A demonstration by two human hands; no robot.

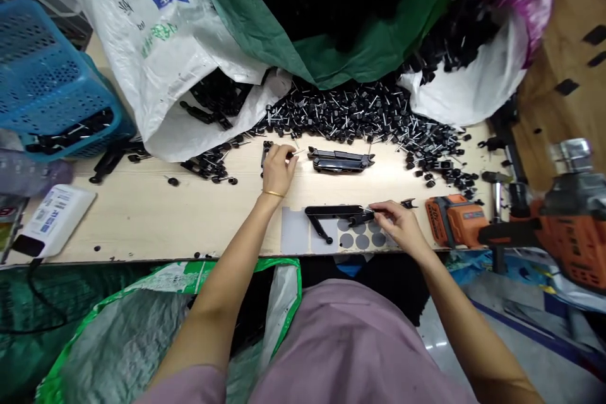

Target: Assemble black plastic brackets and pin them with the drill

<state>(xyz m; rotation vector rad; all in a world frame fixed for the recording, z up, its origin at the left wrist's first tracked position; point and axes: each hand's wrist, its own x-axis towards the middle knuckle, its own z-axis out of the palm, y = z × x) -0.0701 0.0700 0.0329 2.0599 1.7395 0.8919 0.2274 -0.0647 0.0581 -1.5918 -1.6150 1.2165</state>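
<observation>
My left hand [278, 167] reaches across the wooden table [156, 208] and pinches a small black pin with a metal shaft at the edge of a big pile of such pins [360, 115]. My right hand [396, 221] is closed on the end of a long black plastic bracket [334, 213] that lies on a grey sheet with round pads [326, 238] near the table's front edge. Two more black brackets [341, 160] lie side by side between the pile and my hands.
A blue basket [45, 79] stands at the left; a white sack [156, 44] and a green sack [331, 38] spill black parts at the back. An orange battery pack [454, 219] and an orange power tool [568, 214] sit at the right. A white box [54, 218] lies left.
</observation>
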